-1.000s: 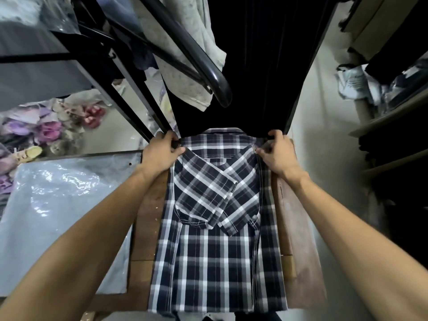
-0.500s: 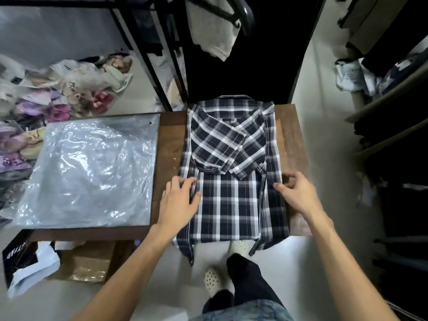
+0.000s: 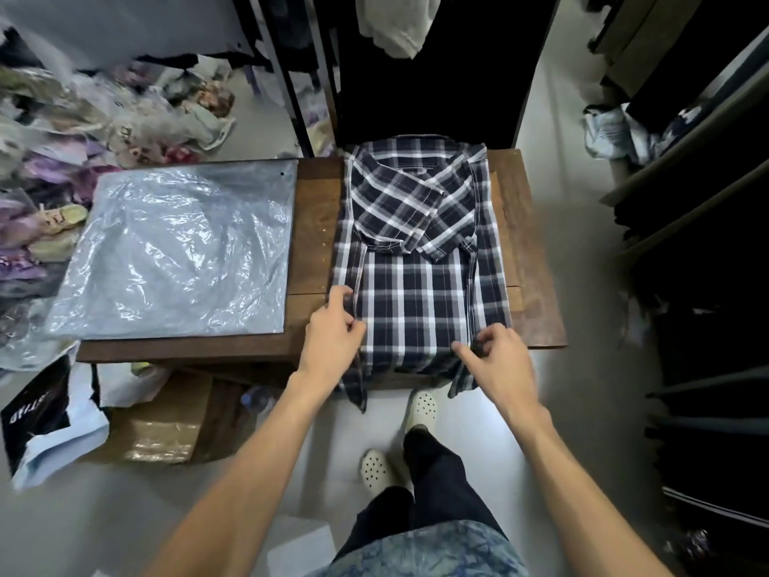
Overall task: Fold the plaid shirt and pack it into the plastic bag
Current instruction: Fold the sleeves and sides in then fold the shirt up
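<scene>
The navy-and-white plaid shirt (image 3: 420, 260) lies face down on the wooden table (image 3: 528, 260), sides and sleeves folded in, collar at the far end, hem hanging over the near edge. My left hand (image 3: 335, 333) pinches the shirt's left folded edge near the hem. My right hand (image 3: 497, 360) pinches the right folded edge at the table's front. The clear plastic bag (image 3: 179, 251) lies flat on the table's left half, apart from the shirt.
A black metal rack (image 3: 299, 77) with hanging clothes stands behind the table. Bagged clothes pile (image 3: 62, 160) on the floor at left. A brown box (image 3: 162, 418) and a black-and-white bag (image 3: 41, 422) sit under the table's front left. Dark shelves (image 3: 699, 202) line the right.
Both hands slid from the collar end down the shirt's sides to the near end, and now pinch the fabric. The view pulled back from the table.
</scene>
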Motion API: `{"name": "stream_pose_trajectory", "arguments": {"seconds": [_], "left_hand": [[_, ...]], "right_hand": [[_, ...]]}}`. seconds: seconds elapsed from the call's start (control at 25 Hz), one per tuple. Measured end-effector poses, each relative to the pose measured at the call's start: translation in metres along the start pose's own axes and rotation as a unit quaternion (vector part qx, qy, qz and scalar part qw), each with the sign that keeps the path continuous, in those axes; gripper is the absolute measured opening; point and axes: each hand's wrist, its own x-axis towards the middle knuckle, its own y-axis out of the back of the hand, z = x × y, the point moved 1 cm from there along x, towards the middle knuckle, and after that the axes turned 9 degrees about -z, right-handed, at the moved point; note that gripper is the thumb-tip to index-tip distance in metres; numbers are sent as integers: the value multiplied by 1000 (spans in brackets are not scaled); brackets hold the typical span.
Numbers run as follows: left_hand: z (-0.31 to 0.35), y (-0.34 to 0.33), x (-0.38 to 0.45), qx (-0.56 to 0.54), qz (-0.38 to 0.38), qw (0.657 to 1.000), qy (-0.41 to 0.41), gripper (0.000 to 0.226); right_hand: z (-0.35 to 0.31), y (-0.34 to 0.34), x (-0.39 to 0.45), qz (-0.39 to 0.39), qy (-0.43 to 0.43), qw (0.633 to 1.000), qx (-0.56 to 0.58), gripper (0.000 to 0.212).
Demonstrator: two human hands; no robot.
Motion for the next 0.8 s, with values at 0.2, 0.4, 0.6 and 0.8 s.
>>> {"name": "stream_pose_trajectory", "arguments": {"seconds": [0.2, 0.4, 0.6, 0.8], "left_hand": [[16, -8, 0, -48, 17, 998, -21, 35], [-2, -22, -4, -6, -19, 1000, -2, 22], [-36, -39, -50, -8, 97, 989, 109, 29], [-75, -65, -46, -128, -2, 956, 263, 72]], "right_hand": [[-1, -7, 9, -2, 29, 999, -22, 16], [2, -5, -3, 17, -17, 999, 42, 27], [40, -21, -12, 18, -156, 955, 252, 65], [52, -21, -4, -51, -158, 918, 361, 78]]}}
